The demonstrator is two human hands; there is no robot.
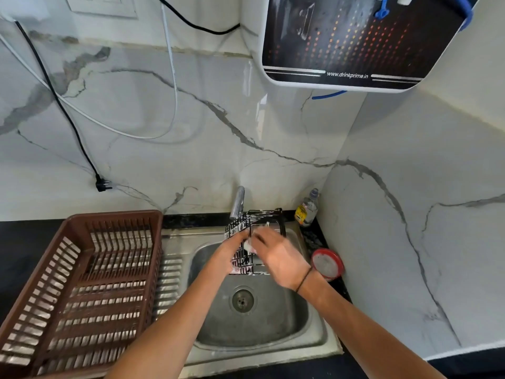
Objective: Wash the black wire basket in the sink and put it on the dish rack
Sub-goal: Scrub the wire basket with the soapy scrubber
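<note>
Above the steel sink (pixel 314 321), the left hand (pixel 228 254) grips the sudsy black wire basket (pixel 247 225) from beneath while the right hand (pixel 281 258) rubs it, fingers blurred, grip unclear. Likely light, stiff and soap-slippery; hold its rim wires. Beyond stands the tap (pixel 237 201).

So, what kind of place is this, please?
Most likely a home kitchen: a steel sink with a tap, a brown dish rack on the dark counter, and a wall-mounted water purifier on marble-look walls.
</note>
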